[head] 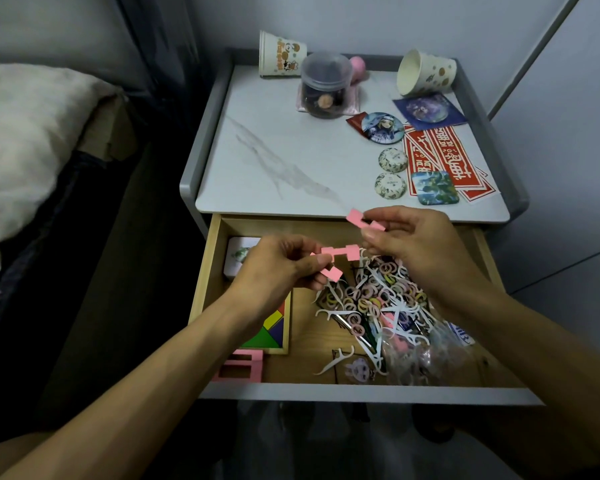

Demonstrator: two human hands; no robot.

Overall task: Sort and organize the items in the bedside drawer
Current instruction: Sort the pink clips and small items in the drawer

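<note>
Both hands are working above the open drawer (pixel 326 392): the left hand (pixel 278 268) is pinching a notched pink strip (pixel 336 252) between thumb and fingers, while the right hand (pixel 413 244) is gripping a second pink strip (pixel 362 221) just above it. Underneath, white floss picks (pixel 336 362) and coloured hair rings (pixel 364 303) are lying heaped across the drawer's right half, with a tangram tray (pixel 274 323) and a pink frame (pixel 257 365) sitting front left. Up on the nightstand top (pixel 274 161), paper cups (pixel 279 55), a clear jar (pixel 324 86), round badges (pixel 381 128) and red stickers (pixel 444 150) are sitting toward the back and right.
</note>
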